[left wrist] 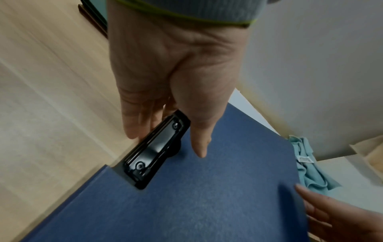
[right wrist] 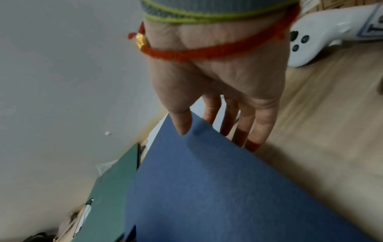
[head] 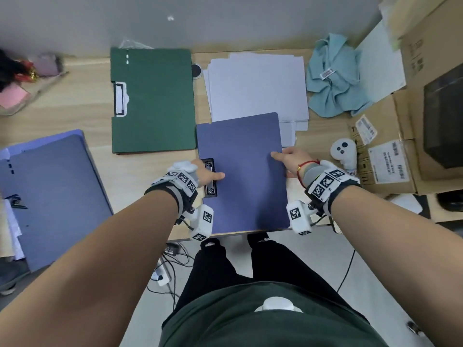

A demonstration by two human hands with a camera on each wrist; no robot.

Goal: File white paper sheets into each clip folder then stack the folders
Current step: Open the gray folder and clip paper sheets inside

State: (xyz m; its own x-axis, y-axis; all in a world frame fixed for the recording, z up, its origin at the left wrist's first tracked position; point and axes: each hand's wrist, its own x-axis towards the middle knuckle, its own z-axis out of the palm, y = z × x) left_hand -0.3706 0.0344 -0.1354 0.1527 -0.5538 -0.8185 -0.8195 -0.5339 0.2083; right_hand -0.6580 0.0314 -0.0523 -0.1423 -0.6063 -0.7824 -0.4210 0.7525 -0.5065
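Note:
A closed blue clip folder (head: 243,176) lies at the table's front edge, its far end over the near sheets of a white paper stack (head: 258,88). My left hand (head: 209,174) pinches its left edge at the black clip (left wrist: 153,150), thumb on the cover, fingers underneath. My right hand (head: 288,159) pinches the right edge (right wrist: 217,188) the same way, raising that edge slightly off the wood. A closed green clip folder (head: 155,101) lies at the back left. Another blue folder (head: 50,191) rests at the far left with paper sticking out.
A teal cloth (head: 333,76) is bunched at the back right. A white controller (head: 344,151) lies just right of my right hand, with cardboard boxes (head: 400,156) beyond it. Pink notes and clutter (head: 15,96) sit at the far left. A grey wall (head: 225,21) closes the back.

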